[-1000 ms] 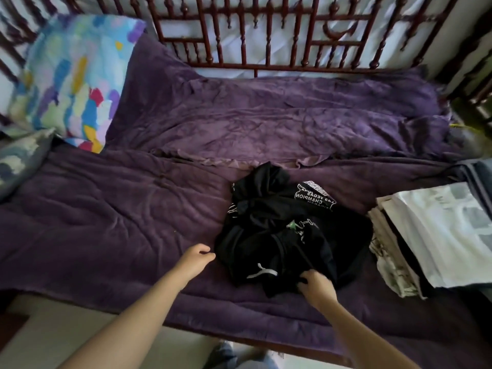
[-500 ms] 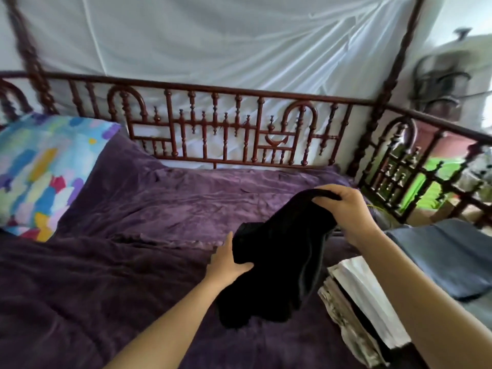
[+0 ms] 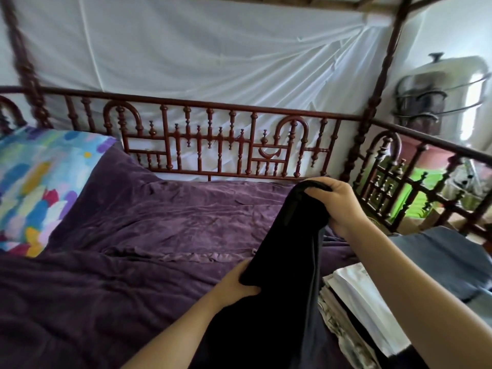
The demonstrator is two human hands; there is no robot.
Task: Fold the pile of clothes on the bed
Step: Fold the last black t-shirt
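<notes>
A black garment [image 3: 282, 262] hangs in the air over the purple bed [image 3: 133, 249]. My right hand [image 3: 338, 206] grips its top edge, raised near the bed's far rail. My left hand [image 3: 234, 283] holds the garment's left edge lower down, thumb curled over the cloth. The garment's lower part drops out of the bottom of the frame and hides whatever lies under it on the bed.
A stack of folded clothes [image 3: 356, 310] with a white piece on top lies at the right, beside a grey-blue folded cloth [image 3: 439, 257]. A multicoloured pillow [image 3: 40, 187] leans at the left. A carved red-brown wooden rail [image 3: 226, 145] borders the far side.
My right hand picked the black garment off the bed and raised it; my left hand came to its left edge and now grips it. The view tilted upward.
</notes>
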